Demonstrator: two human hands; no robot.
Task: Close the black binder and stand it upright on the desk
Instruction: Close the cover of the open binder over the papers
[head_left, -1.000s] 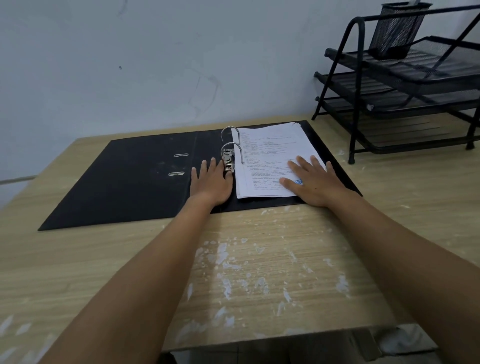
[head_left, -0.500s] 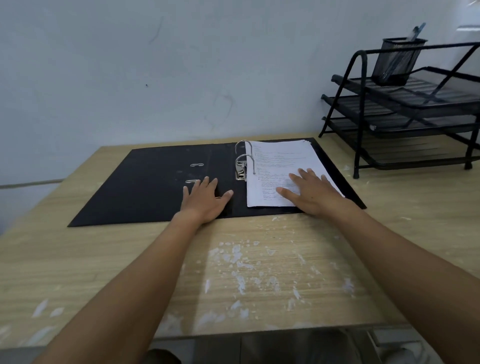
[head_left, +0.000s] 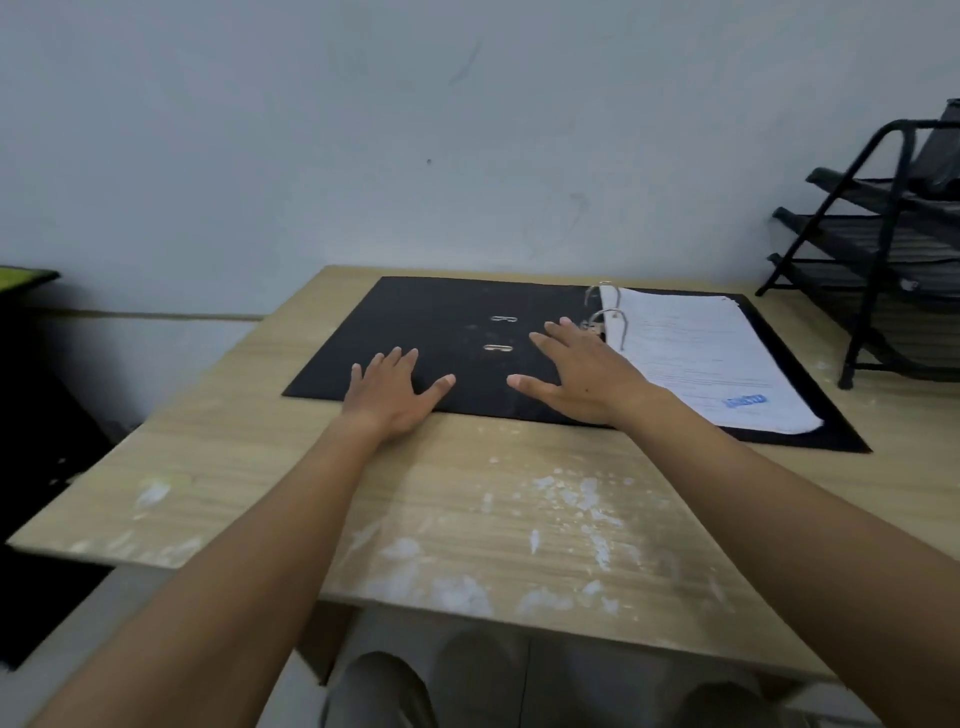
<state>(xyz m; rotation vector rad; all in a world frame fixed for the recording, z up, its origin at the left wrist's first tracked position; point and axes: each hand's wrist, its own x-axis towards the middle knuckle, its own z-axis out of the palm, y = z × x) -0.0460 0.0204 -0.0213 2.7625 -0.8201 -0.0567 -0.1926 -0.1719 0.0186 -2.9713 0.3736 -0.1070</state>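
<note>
Both hands (head_left: 395, 389) shifted left; rack (head_left: 883, 249) cropped

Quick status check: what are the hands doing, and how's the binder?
Left hand flat on empty cover, right hand open over spine. Binder wide open, flat on desk. Nothing blocking.

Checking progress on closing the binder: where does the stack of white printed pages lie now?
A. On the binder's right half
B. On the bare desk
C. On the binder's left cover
A: the stack of white printed pages lies threaded on the rings over the open black binder's right half.
</note>
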